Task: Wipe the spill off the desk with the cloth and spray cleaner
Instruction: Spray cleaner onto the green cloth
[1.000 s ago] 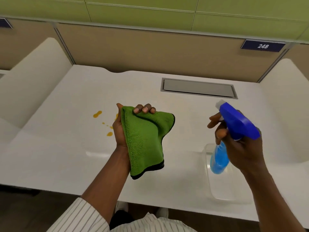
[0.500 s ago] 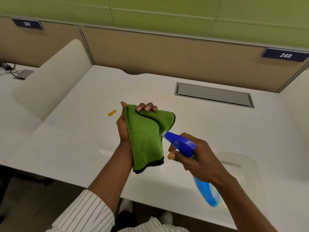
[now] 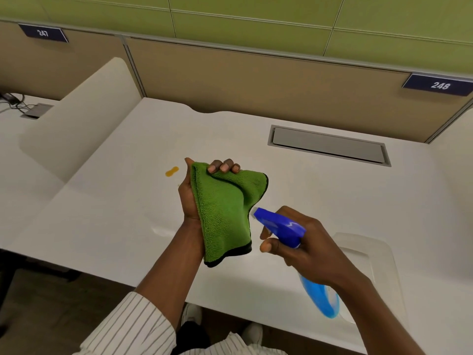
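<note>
My left hand (image 3: pixel 189 198) holds a folded green cloth (image 3: pixel 225 211) with a black hem, raised above the white desk (image 3: pixel 107 213). My right hand (image 3: pixel 304 242) grips a blue spray bottle (image 3: pixel 279 228), tilted so its nozzle points at the cloth from close by. The bottle's light blue body (image 3: pixel 320 301) sticks out below my wrist. An orange spill (image 3: pixel 172 171) lies on the desk just left of my left hand; part of the spill area is hidden behind the hand and cloth.
A clear plastic tray (image 3: pixel 378 257) sits on the desk at the right, under my right arm. A grey cable hatch (image 3: pixel 329 146) is set in the desk at the back. White dividers (image 3: pixel 76 129) flank the desk; the neighbouring desk holds cables (image 3: pixel 12 99).
My right hand has swung the spray bottle from the right side over to the cloth, nozzle toward it. My view shifted left. The left hand with the cloth stays raised.
</note>
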Tool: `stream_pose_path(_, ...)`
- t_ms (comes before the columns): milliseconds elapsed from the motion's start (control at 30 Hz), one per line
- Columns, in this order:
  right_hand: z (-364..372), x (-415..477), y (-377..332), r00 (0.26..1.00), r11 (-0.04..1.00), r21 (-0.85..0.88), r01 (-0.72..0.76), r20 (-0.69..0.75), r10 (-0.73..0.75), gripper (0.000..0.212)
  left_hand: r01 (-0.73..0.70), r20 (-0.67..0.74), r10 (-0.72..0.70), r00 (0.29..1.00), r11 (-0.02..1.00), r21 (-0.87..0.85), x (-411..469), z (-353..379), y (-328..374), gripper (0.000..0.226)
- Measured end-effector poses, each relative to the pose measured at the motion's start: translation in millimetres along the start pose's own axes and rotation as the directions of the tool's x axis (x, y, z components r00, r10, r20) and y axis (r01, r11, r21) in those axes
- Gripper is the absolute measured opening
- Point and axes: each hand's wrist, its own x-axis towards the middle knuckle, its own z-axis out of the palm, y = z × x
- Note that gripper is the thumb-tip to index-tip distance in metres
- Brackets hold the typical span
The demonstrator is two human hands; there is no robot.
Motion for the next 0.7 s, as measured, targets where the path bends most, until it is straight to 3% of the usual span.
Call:
stream_pose_path(200,8.8,-0.9,1.3,1.000,1.000,0.019,0.013,-0.003,-0.013,0.054,0.025,0.009,-0.025,1.000,1.000,-0.005,0.3,0.0,-4.6,0.068)
stream_pose_path(333,2.1,-3.8,2.2,0.998,0.990,0.143,-0.004,-0.064,0.014,0.061,0.037,0.031,-0.037,0.999,0.999,-0.008,-0.4,0.1,-4.3,0.067)
stream_pose_path(433,-5.0,-3.5,8.2,0.993,0.960,0.280,-0.025,-0.101,0.055,0.029,0.041,0.039,-0.041,0.998,0.999,-0.008,-3.1,-2.0,-5.7,0.066)
stream_pose_path(500,-10.7,-1.4,16.7,0.986,0.940,0.340,0.012,-0.159,0.045,0.023,0.048,0.040,-0.048,0.998,0.999,-0.007,-5.3,-5.1,-7.0,0.065)
stream_pose_path(567,-16.8,3.7,30.1,0.970,0.927,0.371,0.056,-0.239,0.038,0.036,0.052,0.041,-0.052,0.998,0.999,0.005,-7.5,-8.8,-8.7,0.063)
stream_pose_path(700,-29.3,22.1,57.2,0.923,0.932,0.345,0.112,-0.383,0.031,0.027,0.052,0.024,-0.053,0.998,0.999,0.015,-12.4,-13.7,-13.5,0.063)
